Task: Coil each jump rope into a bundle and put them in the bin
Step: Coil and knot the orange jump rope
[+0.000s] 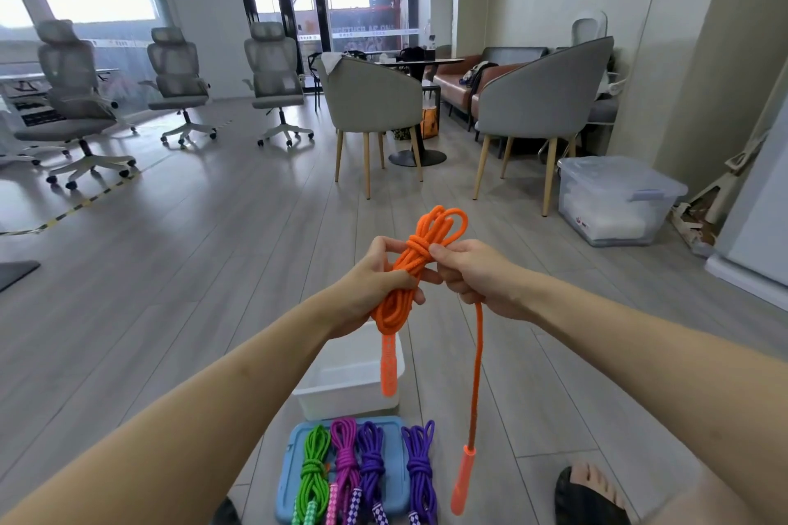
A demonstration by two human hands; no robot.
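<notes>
orange jump rope [407, 275] coiled, held mid-air above white bin [341, 394] | left hand [375, 275] gripped the bundle; right hand [473, 271] pinched the wrap | risk: tail with loose handle [460, 477] hung long, so a slack wrap could unravel the coil

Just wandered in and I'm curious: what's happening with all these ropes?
A person is bundling an orange rope: the left hand grips the coil while the right hand pinches the wrap near its top, one handle end dangling. Four coiled ropes, green, magenta and two purple, lie on a blue lid. The white bin holds none visibly.
</notes>
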